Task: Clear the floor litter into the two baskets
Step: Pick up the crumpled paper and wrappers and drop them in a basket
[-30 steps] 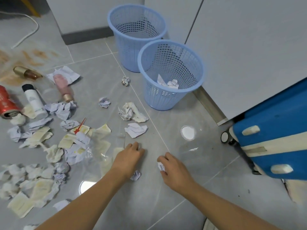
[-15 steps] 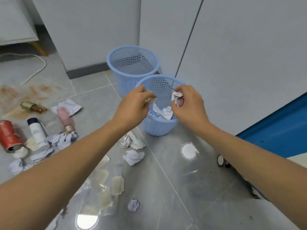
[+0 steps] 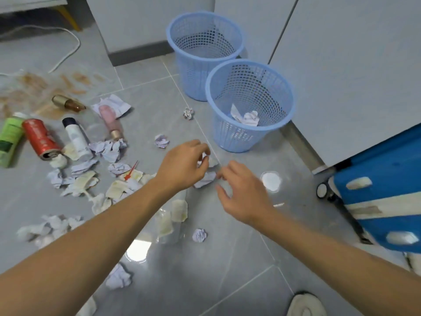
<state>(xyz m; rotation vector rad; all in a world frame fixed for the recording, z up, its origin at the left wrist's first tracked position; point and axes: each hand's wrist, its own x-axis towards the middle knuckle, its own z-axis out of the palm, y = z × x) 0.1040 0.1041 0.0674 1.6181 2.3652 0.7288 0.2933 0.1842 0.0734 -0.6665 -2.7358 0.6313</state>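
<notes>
Two pale blue perforated plastic baskets stand upright on the grey tiled floor beside white cabinet doors: the nearer basket (image 3: 250, 142) holds a few crumpled white papers (image 3: 247, 116), while the farther basket (image 3: 193, 71), just behind it, shows none. Crumpled white and lilac paper balls (image 3: 199, 235) and yellowed scraps (image 3: 117, 188) lie scattered across the tiles to the left, alongside a red drinks can (image 3: 41, 139), a green bottle (image 3: 9, 137), a white tube (image 3: 75, 135), a pink bottle (image 3: 110, 120) and a gold tube (image 3: 68, 103), all on their sides.
</notes>
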